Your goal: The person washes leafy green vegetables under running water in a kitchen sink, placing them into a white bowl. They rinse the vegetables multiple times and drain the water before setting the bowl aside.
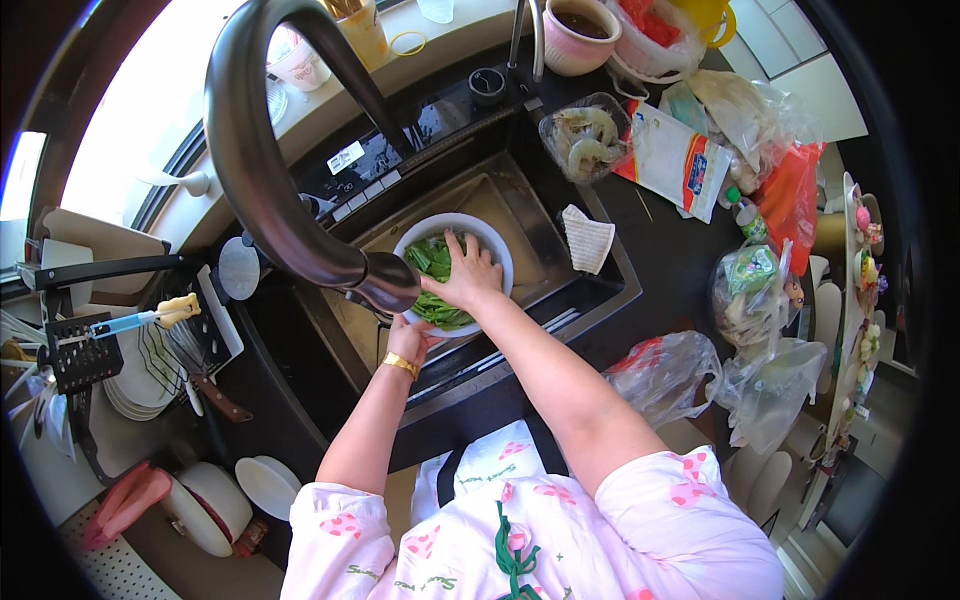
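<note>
Over the dark sink (536,217) sits a round white bowl (504,241) full of green leafy vegetables (429,259). My left hand (409,342), with a gold-coloured band at the wrist, holds the bowl at its near rim; some of its fingers are hidden under the bowl. With fingers spread, my right hand (472,276) lies on the greens inside the bowl. The dark faucet (262,195) arches over the sink, and its spout head (386,281) covers the bowl's left side. Whether water is running cannot be made out.
Right of the sink are a clear plastic tray of shrimp (589,139), a white ribbed cloth (589,238), a printed bag (679,161) and several plastic bags (664,375). At left stand a dish rack with plates (139,382), a wooden-handled knife (225,401) and a white bowl (268,486).
</note>
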A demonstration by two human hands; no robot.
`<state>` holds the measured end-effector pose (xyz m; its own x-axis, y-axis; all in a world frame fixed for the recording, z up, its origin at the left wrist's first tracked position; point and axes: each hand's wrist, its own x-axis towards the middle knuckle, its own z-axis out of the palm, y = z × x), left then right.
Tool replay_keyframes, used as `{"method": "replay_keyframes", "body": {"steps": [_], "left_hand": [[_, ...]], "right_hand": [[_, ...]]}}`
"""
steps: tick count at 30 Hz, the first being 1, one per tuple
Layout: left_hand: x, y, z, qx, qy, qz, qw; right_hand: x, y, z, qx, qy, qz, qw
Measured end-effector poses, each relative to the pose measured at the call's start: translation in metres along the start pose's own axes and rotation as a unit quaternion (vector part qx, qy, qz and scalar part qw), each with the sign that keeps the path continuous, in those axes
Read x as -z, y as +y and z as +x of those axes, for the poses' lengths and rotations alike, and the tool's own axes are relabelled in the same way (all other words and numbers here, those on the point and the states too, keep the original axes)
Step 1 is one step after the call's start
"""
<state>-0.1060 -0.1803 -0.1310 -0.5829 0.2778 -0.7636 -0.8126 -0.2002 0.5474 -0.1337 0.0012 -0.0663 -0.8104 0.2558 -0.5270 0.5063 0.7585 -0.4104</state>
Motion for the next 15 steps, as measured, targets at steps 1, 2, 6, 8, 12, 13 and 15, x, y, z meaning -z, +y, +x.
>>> {"method": "replay_keyframes", "body": {"steps": [1, 2, 6, 8, 12, 13, 15], "left_hand": [[0.001, 0.003, -0.003, -0.008, -0.006, 0.005, 1.000], [0.000, 0.009, -0.008, -0.007, -0.010, 0.005, 1.000], [-0.005, 0.029, -0.027, 0.014, -0.004, 0.036, 0.999], [-0.011, 0.036, -0.039, -0.007, 0.005, 0.037, 0.999], [-0.017, 0.051, -0.057, -0.015, 0.022, 0.046, 0.999], [-0.017, 0.053, -0.060, -0.016, 0.023, 0.047, 0.998], [-0.017, 0.060, -0.068, -0.013, 0.025, 0.058, 0.998]], "right_hand": [[0.001, -0.003, -0.002, -0.003, -0.010, 0.006, 1.000], [0.003, -0.006, -0.003, -0.005, -0.020, 0.013, 1.000], [0.005, -0.018, -0.014, 0.013, -0.014, 0.030, 0.999], [0.006, -0.022, -0.018, 0.018, -0.025, 0.050, 0.998], [0.008, -0.030, -0.026, 0.022, -0.038, 0.071, 0.997], [0.008, -0.032, -0.029, 0.020, -0.039, 0.068, 0.997], [0.010, -0.038, -0.036, 0.030, -0.017, 0.074, 0.997]]}}
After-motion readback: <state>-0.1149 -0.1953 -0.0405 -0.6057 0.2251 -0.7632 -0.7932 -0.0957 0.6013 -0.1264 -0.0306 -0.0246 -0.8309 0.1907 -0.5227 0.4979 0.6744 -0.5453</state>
